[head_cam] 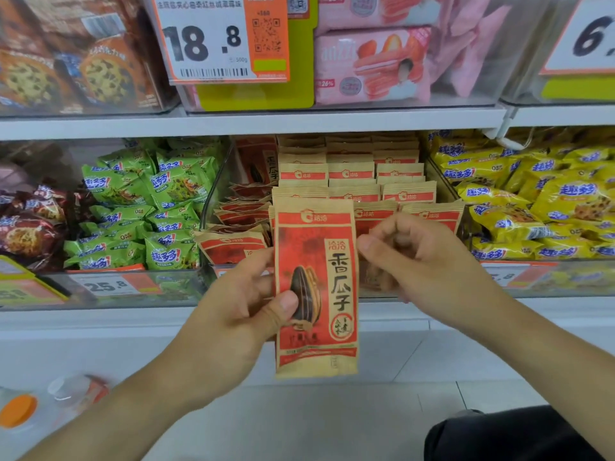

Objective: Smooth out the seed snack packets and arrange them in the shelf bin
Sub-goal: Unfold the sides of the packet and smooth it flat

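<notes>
Shelving fills the view, and in front of its middle tier a seed packet [316,291] is held upright, brown kraft paper with a red panel, a dark sunflower seed and black characters on its face. The left hand [239,314] grasps it along its left edge, thumb pressed on the front over the seed picture and fingers curled behind. The right hand [422,257] is just beside the packet's upper right edge, fingers loosely curled and motion-blurred; whether it touches the packet or pinches anything cannot be told. Behind the held packet stands the shelf bin [213,191], a clear-walled compartment in the centre of the shelf, with matching seed packets [352,174] standing in neat upright rows across its middle and right side. Along the bin's left wall more of these packets [239,214] lie tilted and stacked loosely. Left of the bin sit green snack bags [146,201], and beyond them, near the shelf's left edge, dark brown bags [30,227]. Right of the bin are yellow snack bags [539,201]. A price tag reading 25.8 [109,286] hangs on the shelf's front edge below the green bags. On the shelf above, a large price tag reading 18.8 [206,41] hangs in front of pink wafer packs [372,64].
</notes>
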{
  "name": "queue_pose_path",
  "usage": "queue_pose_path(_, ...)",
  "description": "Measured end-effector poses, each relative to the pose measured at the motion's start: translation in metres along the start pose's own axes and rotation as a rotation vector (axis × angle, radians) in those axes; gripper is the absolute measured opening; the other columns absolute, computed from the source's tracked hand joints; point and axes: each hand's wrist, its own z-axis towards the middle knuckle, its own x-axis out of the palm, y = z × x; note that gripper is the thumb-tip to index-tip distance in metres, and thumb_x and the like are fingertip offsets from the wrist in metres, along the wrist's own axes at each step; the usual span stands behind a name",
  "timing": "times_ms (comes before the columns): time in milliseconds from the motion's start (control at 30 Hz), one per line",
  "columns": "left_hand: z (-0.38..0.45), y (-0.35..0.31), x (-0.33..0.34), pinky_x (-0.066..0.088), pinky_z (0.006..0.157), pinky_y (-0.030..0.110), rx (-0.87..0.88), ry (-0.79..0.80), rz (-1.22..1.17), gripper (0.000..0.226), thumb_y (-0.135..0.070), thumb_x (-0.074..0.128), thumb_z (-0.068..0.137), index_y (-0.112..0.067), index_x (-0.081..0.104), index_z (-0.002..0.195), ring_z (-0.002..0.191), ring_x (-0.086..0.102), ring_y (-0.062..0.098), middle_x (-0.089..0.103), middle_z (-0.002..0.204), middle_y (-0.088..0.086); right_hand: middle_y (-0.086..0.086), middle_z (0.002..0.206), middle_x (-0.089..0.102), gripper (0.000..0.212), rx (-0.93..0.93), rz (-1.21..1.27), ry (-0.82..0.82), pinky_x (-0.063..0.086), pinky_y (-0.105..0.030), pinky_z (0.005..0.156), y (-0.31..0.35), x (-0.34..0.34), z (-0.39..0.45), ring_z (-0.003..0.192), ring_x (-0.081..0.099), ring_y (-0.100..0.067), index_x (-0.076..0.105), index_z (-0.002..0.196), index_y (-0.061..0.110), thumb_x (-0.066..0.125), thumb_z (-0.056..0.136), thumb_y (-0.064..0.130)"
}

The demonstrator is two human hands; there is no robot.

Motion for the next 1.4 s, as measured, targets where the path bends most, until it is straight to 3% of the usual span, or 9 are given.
queue_pose_path(100,0.0,-0.001,0.001,0.058,0.071,0.031,-0.036,0.046,-0.082,0.043,-0.013,0.051,0.089,-0.019,0.053,0.132,0.094,0.073,0.033,0.073,0.111,0.016,-0.001,0.079,0.076,0.015,0.121,0.222,0.101,0.055,-0.022,0.055,0.004,-0.004,0.0,0.066,0.072,-0.013,0.067,0.096,0.012,0.055,0.098,0.02)
queue_pose_path(233,-0.001,0.0,0.006,0.059,0.074,0.032,-0.041,0.077,-0.036,0.042,-0.018,0.049,0.097,-0.024,0.046,0.138,0.101,0.071,0.029,0.071,0.118,0.01,-0.01,0.084,0.077,0.021,0.058,0.251,0.169,0.061,-0.03,0.063,0.006,-0.004,-0.003,0.074,0.075,-0.024,0.069,0.095,0.006,0.052,0.097,0.018)
queue_pose_path(433,0.003,0.001,0.008,0.057,0.081,0.022,0.042,-0.312,0.256,0.06,-0.039,0.065,0.074,-0.038,0.048,0.132,0.095,0.068,0.007,0.065,0.107,-0.014,-0.018,0.076,0.074,0.021,-0.039,0.281,0.131,0.06,-0.029,0.056,0.006,-0.003,-0.004,0.064,0.072,-0.031,0.069,0.084,0.003,0.067,0.079,0.023)
queue_pose_path(700,-0.001,-0.002,0.02,0.055,0.067,0.019,0.065,-0.245,0.245,0.031,-0.042,0.071,0.077,-0.012,0.065,0.086,0.075,0.07,0.006,0.074,0.078,-0.004,-0.007,0.063,0.07,0.018,-0.151,0.207,0.214,0.057,-0.028,0.055,0.002,0.018,-0.017,0.056,0.069,-0.02,0.07,0.084,0.004,0.069,0.081,0.022)
queue_pose_path(800,0.001,0.002,0.017,0.059,0.071,0.032,0.076,-0.194,0.218,0.025,-0.031,0.065,0.088,-0.008,0.058,0.081,0.067,0.065,0.012,0.07,0.071,0.003,-0.012,0.064,0.07,0.01,-0.128,0.206,0.218,0.058,-0.03,0.055,0.001,0.02,-0.017,0.056,0.07,-0.024,0.07,0.083,0.004,0.07,0.086,0.014)
queue_pose_path(900,0.002,0.004,0.017,0.06,0.069,0.029,0.081,-0.17,0.183,0.028,-0.027,0.064,0.091,-0.003,0.054,0.081,0.064,0.065,0.011,0.069,0.068,0.006,-0.017,0.067,0.07,0.012,-0.107,0.208,0.221,0.06,-0.033,0.055,0.001,0.021,-0.016,0.057,0.07,-0.028,0.07,0.085,0.001,0.07,0.086,0.013)
queue_pose_path(1100,-0.001,-0.001,0.013,0.06,0.071,0.03,0.01,-0.142,0.378,0.023,-0.043,0.071,0.079,-0.021,0.064,0.082,0.083,0.07,0.009,0.074,0.085,-0.004,-0.015,0.064,0.069,0.019,-0.106,0.248,0.13,0.057,-0.028,0.052,0.004,0.017,-0.012,0.053,0.068,-0.024,0.069,0.084,0.002,0.069,0.08,0.02)
queue_pose_path(1233,-0.008,-0.003,0.01,0.058,0.068,0.035,-0.164,-0.025,0.694,0.039,-0.068,0.072,0.065,-0.034,0.063,0.083,0.068,0.068,0.01,0.07,0.084,-0.01,-0.02,0.065,0.068,0.01,-0.11,0.304,0.005,0.057,-0.028,0.05,0.006,0.011,-0.007,0.051,0.065,-0.024,0.067,0.082,0.001,0.067,0.084,0.01)
queue_pose_path(1400,-0.008,-0.001,0.019,0.055,0.068,0.035,-0.156,0.061,0.792,0.015,-0.035,0.073,0.081,-0.025,0.065,0.075,0.063,0.064,0.007,0.069,0.072,-0.011,-0.011,0.063,0.07,0.009,-0.105,0.341,-0.052,0.057,-0.025,0.05,0.008,0.006,-0.005,0.049,0.064,-0.017,0.066,0.083,0.001,0.065,0.085,0.009)
